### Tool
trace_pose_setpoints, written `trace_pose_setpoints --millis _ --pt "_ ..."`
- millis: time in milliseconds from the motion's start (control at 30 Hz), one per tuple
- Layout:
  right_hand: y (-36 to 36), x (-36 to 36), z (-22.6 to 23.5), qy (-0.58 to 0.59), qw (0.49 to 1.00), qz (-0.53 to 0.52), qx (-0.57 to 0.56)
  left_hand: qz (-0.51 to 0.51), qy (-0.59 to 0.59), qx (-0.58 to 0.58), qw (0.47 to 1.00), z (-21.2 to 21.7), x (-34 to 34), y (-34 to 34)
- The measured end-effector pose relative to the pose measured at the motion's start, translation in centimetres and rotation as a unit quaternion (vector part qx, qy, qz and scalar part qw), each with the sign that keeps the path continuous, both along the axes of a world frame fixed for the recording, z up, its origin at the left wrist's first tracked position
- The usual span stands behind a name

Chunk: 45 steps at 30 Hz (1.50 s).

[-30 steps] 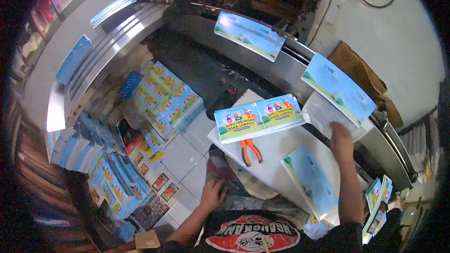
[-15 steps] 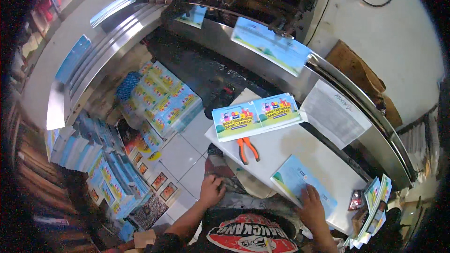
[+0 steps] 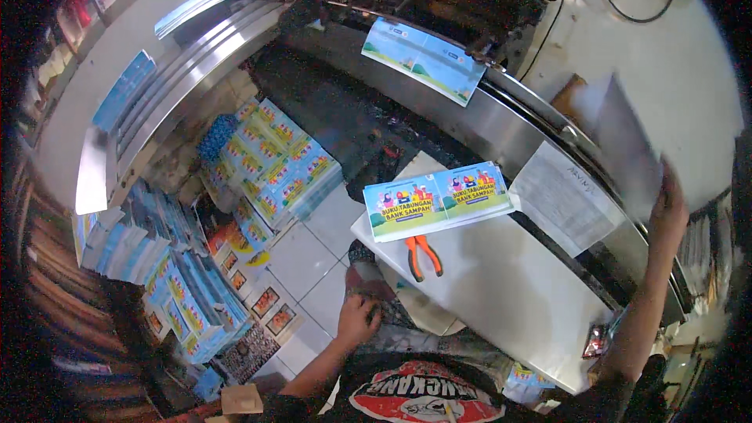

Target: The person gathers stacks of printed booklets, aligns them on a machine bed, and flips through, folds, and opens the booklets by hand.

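The right hand (image 3: pixel 670 207) was raised high at the right and pinched one blurred sheet (image 3: pixel 627 145) by its lower edge, above the steel conveyor (image 3: pixel 501 121). The left hand (image 3: pixel 359 317) rested loosely curled on the lap, holding nothing. A stack of printed covers (image 3: pixel 435 200) and orange pliers (image 3: pixel 423 254) lay on the white worktop (image 3: pixel 509 298). One cover (image 3: pixel 423 59) already rode the conveyor, so feeding seemed underway, with the stack left to go.

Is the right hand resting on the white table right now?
No, the right hand is raised off the white table, holding up a blurred sheet beside the machine, while the orange pliers lie untouched.
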State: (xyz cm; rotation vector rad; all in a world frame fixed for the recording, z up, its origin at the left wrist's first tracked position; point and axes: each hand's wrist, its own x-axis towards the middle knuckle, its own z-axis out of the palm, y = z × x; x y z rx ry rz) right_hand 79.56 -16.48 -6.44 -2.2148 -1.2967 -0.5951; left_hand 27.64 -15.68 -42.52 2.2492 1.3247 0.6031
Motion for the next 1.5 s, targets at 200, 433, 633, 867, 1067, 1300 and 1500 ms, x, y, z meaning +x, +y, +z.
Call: trace_pose_setpoints --millis 200,433,633,867,1067,1300,1500 --pt "12.3 7.9 -6.5 -0.157 0.982 0.090 -0.047 0.031 -0.026 0.024 0.999 0.9 3.0 0.0" --pt "7.7 0.0 -15.1 -0.069 0.969 0.162 -0.173 0.029 -0.016 0.036 0.999 2.4 3.8 -0.2" --pt "1.9 -4.4 -19.1 0.090 0.957 0.185 -0.207 0.025 0.014 0.010 1.000 0.6 2.6 -0.6" --pt "-1.6 -8.4 -23.4 0.080 0.963 0.192 -0.172 0.021 -0.020 0.023 0.999 0.7 0.5 -1.3" --pt "-0.9 -10.0 -24.3 0.101 0.970 0.168 -0.146 0.036 -0.011 -0.002 0.999 0.8 -1.2 -1.2" --pt "-0.4 -9.8 -25.2 0.088 0.972 0.157 -0.154 0.024 -0.020 0.009 0.999 0.3 -2.3 0.0" --pt "1.7 -10.6 -24.9 0.081 0.974 0.147 -0.154 0.056 -0.075 -0.025 0.995 0.5 -4.7 4.5"
